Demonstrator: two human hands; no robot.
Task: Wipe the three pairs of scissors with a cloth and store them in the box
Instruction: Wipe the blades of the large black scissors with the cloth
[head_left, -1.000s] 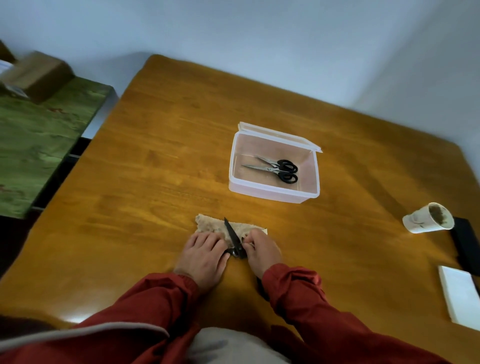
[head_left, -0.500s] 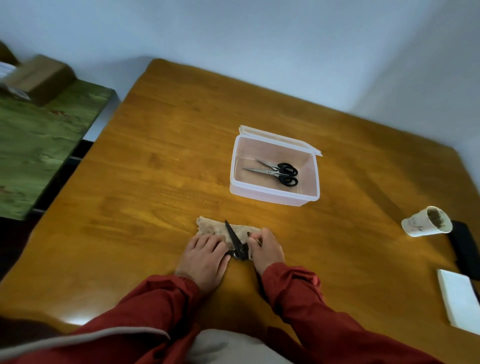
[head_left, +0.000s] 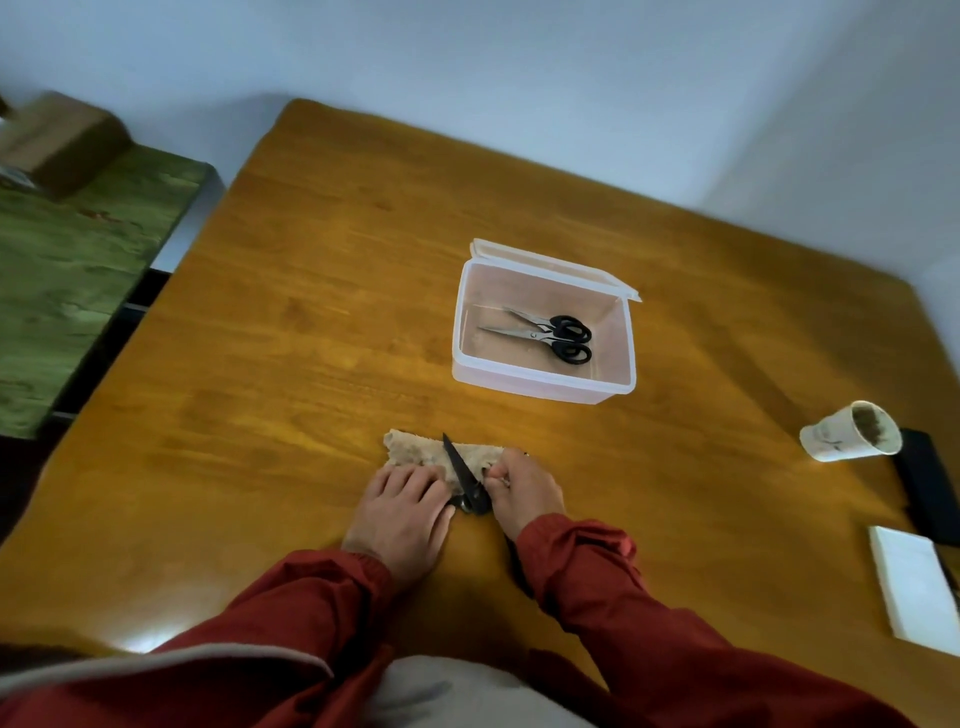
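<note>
Left to right, near edge of wooden surface (head_left: 260, 364):

Left hand (head_left: 402, 506) flat, palm down, fingers spread over near-left part of cloth (head_left: 415, 449); pinning, not clenched. Thumb side touching handle end of dark scissors (head_left: 464, 475).

Cloth: beige, crumpled, lying on surface under blade. Dark scissors on top of it, tip pointing away and slightly left, handles toward body, partly hidden between both hands.

Right hand (head_left: 522, 488) curled, fingertips pinching right end of cloth just beside blade. Whether also gripping handle: can't tell.

Further back and right: clear box (head_left: 621, 382), lid hinged open behind. Silver-bladed scissors (head_left: 543, 335) w/ black handles inside, 2 prs by the look, side by side, tips left.

Far right, unrelated: tipped paper cup (head_left: 847, 434), white pad (head_left: 911, 590).

Step, prob.: wiping 3rd pr, last one. Approx. two-thirds done.

Next calls for: cloth drawn along blade w/ fingers off the edge, then grip by handles, lift, carry forward-right to box, lay alongside the others.
</note>
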